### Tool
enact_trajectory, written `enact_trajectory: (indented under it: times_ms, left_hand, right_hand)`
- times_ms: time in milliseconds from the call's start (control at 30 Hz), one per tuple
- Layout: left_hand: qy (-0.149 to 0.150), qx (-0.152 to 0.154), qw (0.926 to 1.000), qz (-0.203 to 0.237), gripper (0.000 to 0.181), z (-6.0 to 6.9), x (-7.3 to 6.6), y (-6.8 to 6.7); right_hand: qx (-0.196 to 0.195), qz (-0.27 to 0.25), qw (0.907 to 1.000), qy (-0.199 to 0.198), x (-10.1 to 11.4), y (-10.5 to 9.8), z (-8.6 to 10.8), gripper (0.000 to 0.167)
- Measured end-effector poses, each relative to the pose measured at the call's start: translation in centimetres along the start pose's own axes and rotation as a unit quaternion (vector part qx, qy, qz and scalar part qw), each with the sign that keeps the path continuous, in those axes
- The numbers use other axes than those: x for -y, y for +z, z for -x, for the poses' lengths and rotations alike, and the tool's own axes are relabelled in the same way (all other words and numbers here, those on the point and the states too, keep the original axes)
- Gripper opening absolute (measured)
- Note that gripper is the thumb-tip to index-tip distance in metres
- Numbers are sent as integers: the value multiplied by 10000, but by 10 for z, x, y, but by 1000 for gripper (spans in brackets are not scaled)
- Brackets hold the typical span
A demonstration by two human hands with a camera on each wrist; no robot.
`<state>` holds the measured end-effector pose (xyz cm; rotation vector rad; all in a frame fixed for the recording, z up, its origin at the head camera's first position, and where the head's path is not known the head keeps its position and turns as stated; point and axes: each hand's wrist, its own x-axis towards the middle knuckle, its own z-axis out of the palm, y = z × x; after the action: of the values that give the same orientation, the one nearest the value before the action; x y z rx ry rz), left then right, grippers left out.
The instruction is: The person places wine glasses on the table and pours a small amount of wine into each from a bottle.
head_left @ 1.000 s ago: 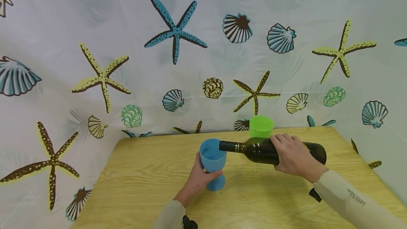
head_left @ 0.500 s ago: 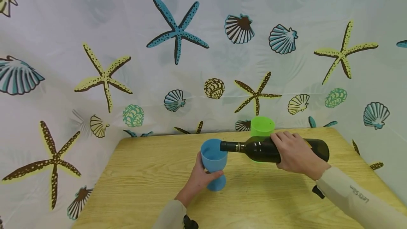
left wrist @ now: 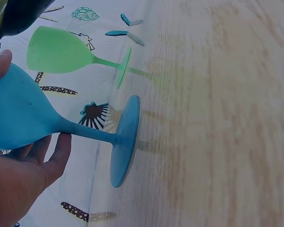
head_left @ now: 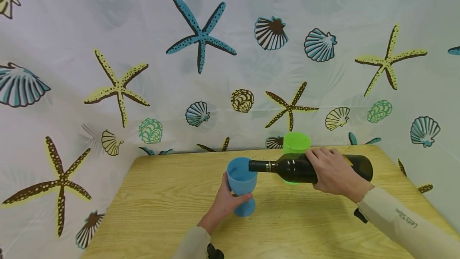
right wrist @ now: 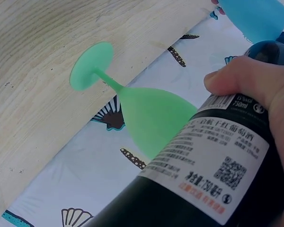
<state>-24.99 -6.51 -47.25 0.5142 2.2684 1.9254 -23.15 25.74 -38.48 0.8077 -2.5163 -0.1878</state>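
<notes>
A blue goblet stands on the table, and my left hand grips its bowl from the left; the left wrist view shows its round foot on the wood. My right hand holds a dark wine bottle around its body, nearly level, with the mouth at the blue goblet's right rim. No liquid can be seen at the mouth. Behind the bottle stands a green goblet, partly hidden by it in the head view. A white printed label shows on the bottle in the right wrist view.
The wooden table reaches back to a pale curtain printed with starfish and shells. The green goblet is the nearest object to the bottle, just beyond it.
The head view has shifted slightly. The bottle's base end and my right hand have risen a little, while the mouth stays by the blue goblet's rim. My left hand keeps its grip.
</notes>
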Motion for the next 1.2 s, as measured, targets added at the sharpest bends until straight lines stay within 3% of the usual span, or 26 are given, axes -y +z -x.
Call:
enact_trajectory:
  times_ms: [233, 900, 1033, 1200]
  left_hand:
    - [30, 24, 10000, -5, 93, 8, -16, 0]
    - [73, 50, 10000, -46, 93, 9, -17, 0]
    - [101, 63, 9999, -25, 94, 7, -12, 0]
    - [96, 44, 9999, 19, 97, -3, 8, -1]
  right_hand:
    - [20, 98, 9999, -50, 0, -1, -2, 76]
    - [-46, 329, 9993, -197, -3, -8, -5, 79]
    - [-36, 367, 9991, -222, -3, -9, -6, 78]
    - [6, 319, 9993, -197, -3, -9, -6, 77]
